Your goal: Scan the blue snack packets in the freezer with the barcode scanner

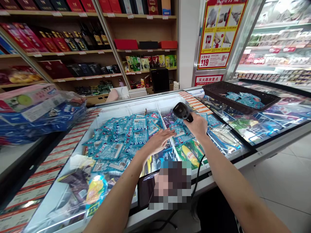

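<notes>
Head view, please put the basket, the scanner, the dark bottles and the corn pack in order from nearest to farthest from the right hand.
1. Scanner: held in the right hand.
2. Corn pack: in the freezer, just below the hand in the picture.
3. Basket: farther off to the right.
4. Dark bottles: on the back shelf, far left of the hand.

Single head-worn view, facing forward and down, hands [157, 141] at close range, shelves [145, 32] farther off
</notes>
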A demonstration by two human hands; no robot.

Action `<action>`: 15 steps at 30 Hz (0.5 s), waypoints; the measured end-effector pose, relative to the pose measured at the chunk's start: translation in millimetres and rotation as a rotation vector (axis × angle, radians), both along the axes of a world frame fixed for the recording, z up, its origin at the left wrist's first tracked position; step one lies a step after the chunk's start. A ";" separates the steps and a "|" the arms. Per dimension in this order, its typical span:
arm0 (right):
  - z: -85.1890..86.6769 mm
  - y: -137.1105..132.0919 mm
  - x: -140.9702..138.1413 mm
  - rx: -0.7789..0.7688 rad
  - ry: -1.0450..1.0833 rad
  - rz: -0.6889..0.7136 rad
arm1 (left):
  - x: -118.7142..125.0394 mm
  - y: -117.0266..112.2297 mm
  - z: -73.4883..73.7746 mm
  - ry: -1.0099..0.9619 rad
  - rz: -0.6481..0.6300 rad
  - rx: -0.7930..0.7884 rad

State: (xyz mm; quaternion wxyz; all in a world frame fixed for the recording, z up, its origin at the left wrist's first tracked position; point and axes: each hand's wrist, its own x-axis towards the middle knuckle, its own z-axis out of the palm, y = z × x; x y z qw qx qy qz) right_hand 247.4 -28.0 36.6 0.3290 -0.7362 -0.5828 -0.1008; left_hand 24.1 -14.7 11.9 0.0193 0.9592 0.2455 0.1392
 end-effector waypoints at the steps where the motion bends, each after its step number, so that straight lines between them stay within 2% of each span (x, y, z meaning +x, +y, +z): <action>1: 0.2 -0.2 -0.2 -0.002 0.004 -0.001 | -0.3 -0.9 2.9 -0.019 -0.008 0.001; 3: 0.0 -0.3 -0.5 -0.004 0.007 -0.001 | -1.1 -3.6 9.5 -0.053 0.000 0.009; 7: -1.0 0.0 -0.9 -0.025 0.001 0.008 | -3.0 -7.4 14.2 -0.105 0.114 0.038; 11: -1.8 0.6 -0.9 -0.030 -0.009 0.013 | -7.0 -1.4 1.8 -0.144 0.194 0.063; 15: -2.7 1.7 -0.5 -0.034 -0.013 0.011 | -10.2 8.1 -10.8 -0.142 0.269 0.024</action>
